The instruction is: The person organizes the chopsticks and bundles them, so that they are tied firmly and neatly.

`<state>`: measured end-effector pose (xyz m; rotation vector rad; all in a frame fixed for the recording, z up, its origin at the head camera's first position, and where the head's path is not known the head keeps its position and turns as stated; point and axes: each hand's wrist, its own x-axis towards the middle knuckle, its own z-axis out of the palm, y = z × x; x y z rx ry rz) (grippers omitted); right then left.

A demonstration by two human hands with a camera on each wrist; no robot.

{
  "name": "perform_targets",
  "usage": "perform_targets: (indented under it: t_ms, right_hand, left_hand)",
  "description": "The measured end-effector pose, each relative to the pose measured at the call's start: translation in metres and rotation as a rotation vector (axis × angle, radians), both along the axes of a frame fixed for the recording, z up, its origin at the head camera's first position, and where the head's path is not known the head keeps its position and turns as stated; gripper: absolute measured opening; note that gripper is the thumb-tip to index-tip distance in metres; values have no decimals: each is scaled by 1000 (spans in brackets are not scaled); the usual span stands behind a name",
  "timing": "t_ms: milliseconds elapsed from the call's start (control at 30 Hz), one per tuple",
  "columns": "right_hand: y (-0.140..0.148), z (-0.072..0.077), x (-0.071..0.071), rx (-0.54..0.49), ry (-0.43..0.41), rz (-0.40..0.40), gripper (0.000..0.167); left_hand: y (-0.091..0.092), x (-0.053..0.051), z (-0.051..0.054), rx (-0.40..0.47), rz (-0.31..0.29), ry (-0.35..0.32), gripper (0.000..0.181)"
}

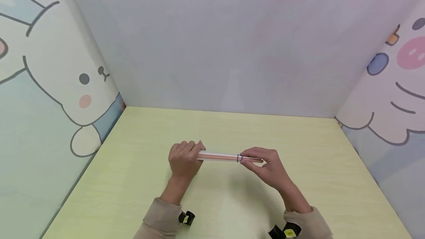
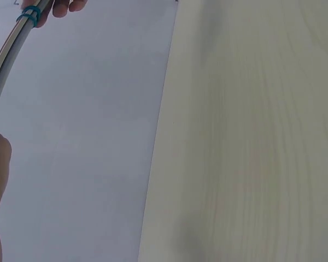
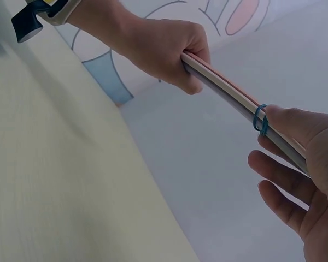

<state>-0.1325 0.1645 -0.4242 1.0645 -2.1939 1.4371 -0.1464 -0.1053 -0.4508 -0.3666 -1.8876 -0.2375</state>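
Note:
A slim bundle of long, thin sticks point(image 1: 219, 156), white, pink and grey, is held level above the table; their exact kind is not clear. Around it, towards the right end, runs a blue-green rubber band point(image 3: 261, 119). My left hand point(image 1: 185, 159) grips the left end, its fingers wrapped round the sticks and hiding that end. With thumb and forefinger, my right hand point(image 1: 267, 167) pinches the band and the bundle at the band. Its other fingers point(image 3: 284, 174) are held away from the sticks in the right wrist view. In the left wrist view the band point(image 2: 28, 17) appears at top left.
Below the hands lies a pale wooden tabletop point(image 1: 149, 132). A plain grey-lilac wall point(image 1: 225, 47) stands behind it, with cartoon-printed panels point(image 1: 59, 84) on both sides. Black devices with yellow labels sit at both wrists, one by the left sleeve point(image 1: 161, 217).

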Motion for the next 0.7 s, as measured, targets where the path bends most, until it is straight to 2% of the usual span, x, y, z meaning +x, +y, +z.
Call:
perform_targets:
  t_ms: [233, 400, 567, 700]
  right_hand:
    - [-6, -5, -1, 55, 37, 4, 31]
    - [-3, -4, 1, 60, 11, -48, 37]
    - [0, -2, 2, 26, 13, -66, 28]
    - [-2, -1, 0, 2, 36, -22, 23]
  left_hand:
    - [4, 1, 0, -20, -10, -9, 27]
    - [2, 1, 2, -20, 3, -18, 28]
    - [0, 1, 2, -6, 7, -18, 28]
    - [1, 1, 1, 1, -3, -7, 27]
